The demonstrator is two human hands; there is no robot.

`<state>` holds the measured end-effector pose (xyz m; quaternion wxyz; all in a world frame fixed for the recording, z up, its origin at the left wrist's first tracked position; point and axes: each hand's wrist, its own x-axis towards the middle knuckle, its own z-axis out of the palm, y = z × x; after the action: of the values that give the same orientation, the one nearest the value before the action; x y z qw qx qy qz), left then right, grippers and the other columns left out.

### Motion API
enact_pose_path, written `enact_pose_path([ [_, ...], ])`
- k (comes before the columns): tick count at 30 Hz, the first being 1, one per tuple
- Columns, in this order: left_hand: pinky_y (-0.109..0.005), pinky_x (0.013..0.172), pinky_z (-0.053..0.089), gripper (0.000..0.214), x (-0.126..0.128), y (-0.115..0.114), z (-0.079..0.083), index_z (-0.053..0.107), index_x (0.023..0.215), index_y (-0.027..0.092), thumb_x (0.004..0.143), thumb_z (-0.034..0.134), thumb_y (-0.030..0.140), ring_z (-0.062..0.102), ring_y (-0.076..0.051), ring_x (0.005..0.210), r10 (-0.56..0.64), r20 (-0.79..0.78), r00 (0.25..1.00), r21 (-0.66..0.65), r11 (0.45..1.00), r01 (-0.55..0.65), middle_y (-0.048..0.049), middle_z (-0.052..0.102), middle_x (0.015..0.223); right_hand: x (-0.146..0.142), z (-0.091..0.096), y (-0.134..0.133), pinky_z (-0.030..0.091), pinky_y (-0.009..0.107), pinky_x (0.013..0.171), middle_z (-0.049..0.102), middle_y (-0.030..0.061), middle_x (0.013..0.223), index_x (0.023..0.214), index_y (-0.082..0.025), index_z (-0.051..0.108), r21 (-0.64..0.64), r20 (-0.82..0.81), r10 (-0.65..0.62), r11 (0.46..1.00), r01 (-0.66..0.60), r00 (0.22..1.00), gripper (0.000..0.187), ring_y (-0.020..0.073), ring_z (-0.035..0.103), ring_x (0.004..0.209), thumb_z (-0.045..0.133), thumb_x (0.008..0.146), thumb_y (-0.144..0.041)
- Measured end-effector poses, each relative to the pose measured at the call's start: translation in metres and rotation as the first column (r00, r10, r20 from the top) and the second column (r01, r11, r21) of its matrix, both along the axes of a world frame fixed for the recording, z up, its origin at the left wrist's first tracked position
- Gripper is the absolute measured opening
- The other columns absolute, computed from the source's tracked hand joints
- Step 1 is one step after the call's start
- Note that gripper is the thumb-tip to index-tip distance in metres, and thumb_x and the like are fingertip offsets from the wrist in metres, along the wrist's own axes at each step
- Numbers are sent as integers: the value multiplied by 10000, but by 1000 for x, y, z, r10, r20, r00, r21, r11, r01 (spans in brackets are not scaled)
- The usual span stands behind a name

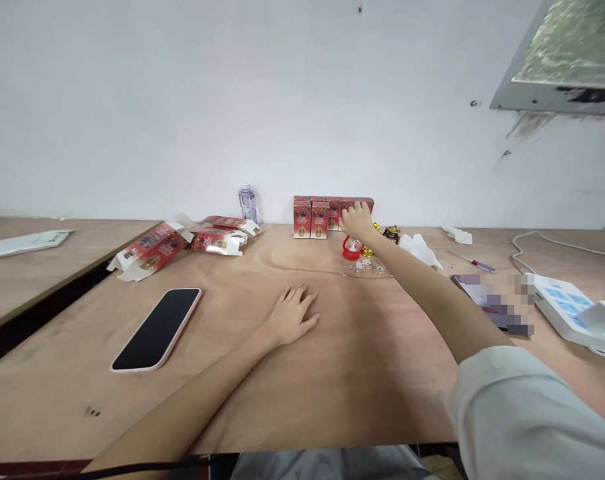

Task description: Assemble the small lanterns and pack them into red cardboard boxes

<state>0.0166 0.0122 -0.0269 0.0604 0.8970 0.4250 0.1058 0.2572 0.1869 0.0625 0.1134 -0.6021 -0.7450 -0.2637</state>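
Observation:
My left hand (pixel 293 316) lies flat on the wooden table with its fingers spread, holding nothing. My right arm is stretched far forward, and my right hand (pixel 356 220) is at the right end of a row of small red printed boxes (pixel 319 219). Its fingers are bent round a red box (pixel 366 202) there; the hand hides much of that box. Just below this hand stands a small red lantern-like trinket (pixel 352 248) with a clear part. Beside it are gold pieces (pixel 366 251) and scattered small metal and white bits (pixel 365 267).
Opened red cartons (pixel 155 250) lie at the left, with a water bottle (pixel 248 203) by the wall. A phone (pixel 157 329) rests at front left. Crumpled tissue (pixel 419 250), a screwdriver (pixel 475 263), a blurred-out device (pixel 492 303) and a power strip (pixel 572 310) are at the right.

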Motion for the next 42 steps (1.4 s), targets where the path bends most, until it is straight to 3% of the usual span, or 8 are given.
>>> enact_pose_path([
  [11, -524, 1102, 237, 637, -1, 1, 1, 342, 1375, 132, 829, 504, 417, 343, -315, 1337, 19, 143, 990, -63, 998, -10, -189, 398, 1416, -22, -3, -33, 362, 276, 695, 669, 123, 793, 756, -124, 628, 29, -306, 39, 999, -32, 951, 399, 188, 594, 776, 295, 909, -283],
  [15, -538, 1070, 298, 800, 1, 4, 0, 281, 1389, 142, 745, 612, 481, 395, -328, 1296, 69, 441, 895, -89, 995, -33, -193, 440, 1373, -72, -28, -80, 345, 248, 533, 405, -27, 488, 514, -202, 383, 83, -994, 97, 972, -221, 52, 391, 114, 425, 501, 382, 841, -415],
  [21, -477, 1028, 407, 676, 2, -1, -7, 457, 1254, 189, 682, 692, 464, 497, -273, 1213, -30, 778, 628, 43, 999, -6, -126, 571, 1225, -128, -84, -142, 376, 245, 473, 367, -43, 461, 510, -226, 314, 20, -996, -13, 933, -358, -91, 346, 112, 380, 464, 392, 783, -424],
  [24, -455, 920, 493, 499, 2, -3, -5, 551, 1105, 169, 695, 689, 420, 608, -258, 1041, 0, 761, 649, 67, 995, -78, -110, 639, 1102, -114, -91, -150, 434, 265, 571, 494, -11, 563, 576, -214, 425, 39, -999, 42, 924, -380, -1, 319, 139, 476, 561, 400, 820, -419],
  [28, -427, 861, 524, 424, 5, -1, 1, 563, 1061, 152, 705, 677, 353, 644, -243, 960, 40, 762, 646, 56, 990, -127, -99, 666, 1045, -68, -91, -149, 439, 367, 876, 624, 109, 1040, 955, -184, 580, 103, -726, 396, 871, -481, 562, 225, 227, 562, 984, 394, 869, -278],
  [31, -397, 851, 535, 412, 6, 2, 4, 563, 1066, 166, 684, 674, 274, 651, -233, 957, 53, 782, 621, 52, 987, -150, -82, 672, 1049, -32, -94, -142, 342, 438, 1031, 505, 165, 1313, 1156, -123, 543, 39, -463, 365, 919, -393, 808, 341, 278, 439, 1232, 394, 865, -220],
  [36, -365, 841, 545, 375, 5, 3, 3, 577, 1034, 188, 669, 663, 219, 657, -219, 948, 26, 805, 593, 90, 982, -164, -63, 681, 1022, 5, -102, -129, 245, 462, 1111, 431, 201, 1396, 1315, -46, 434, -98, -362, 84, 987, -127, 929, 503, 297, 334, 1343, 422, 890, -313],
  [42, -380, 865, 537, 407, 3, 3, 0, 562, 1082, 187, 695, 667, 254, 649, -224, 986, -53, 767, 639, 151, 983, -100, -83, 665, 1089, 3, -106, -131, 183, 482, 1138, 366, 167, 1456, 1329, -100, 449, -291, -355, 83, 937, -194, 931, 513, 302, 257, 1393, 376, 924, -407],
])
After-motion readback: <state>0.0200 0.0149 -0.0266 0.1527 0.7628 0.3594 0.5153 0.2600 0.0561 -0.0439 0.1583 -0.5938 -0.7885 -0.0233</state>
